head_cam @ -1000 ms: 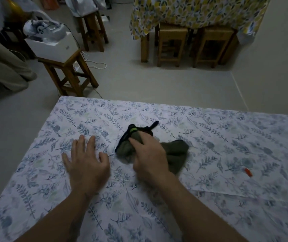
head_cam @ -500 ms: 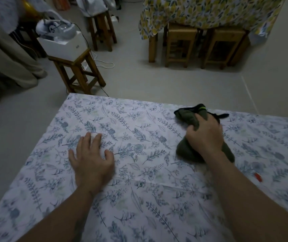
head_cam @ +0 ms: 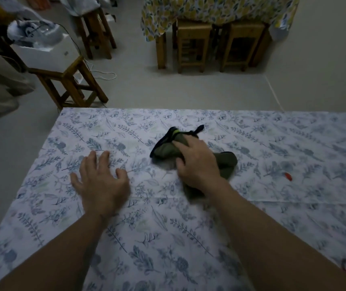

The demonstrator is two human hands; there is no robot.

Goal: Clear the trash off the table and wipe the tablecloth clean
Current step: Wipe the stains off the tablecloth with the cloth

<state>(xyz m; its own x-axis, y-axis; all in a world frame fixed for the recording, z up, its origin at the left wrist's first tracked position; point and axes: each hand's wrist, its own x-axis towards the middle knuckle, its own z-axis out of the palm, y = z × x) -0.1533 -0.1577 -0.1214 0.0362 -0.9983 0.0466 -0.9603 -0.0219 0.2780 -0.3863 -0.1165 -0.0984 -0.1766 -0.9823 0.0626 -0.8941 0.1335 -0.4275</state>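
Note:
A white tablecloth point(head_cam: 188, 238) with a blue leaf print covers the table in front of me. My right hand point(head_cam: 197, 162) presses down on a crumpled dark green cloth point(head_cam: 165, 149) near the middle of the table, fingers curled over it. My left hand point(head_cam: 100, 179) lies flat on the tablecloth to the left of the cloth, fingers spread, holding nothing. A small red scrap point(head_cam: 288, 176) lies on the tablecloth to the right of the cloth.
Beyond the table's far edge is grey floor. A wooden stool point(head_cam: 69, 85) carrying a white box stands at the far left. Another table with a yellow leaf cloth point(head_cam: 214, 11) and two wooden stools under it stands at the back. A reddish mark point(head_cam: 344, 267) shows at the near right.
My right hand swept the green cloth from the middle to the right and has now come back left toward the middle. My left hand stayed flat in place.

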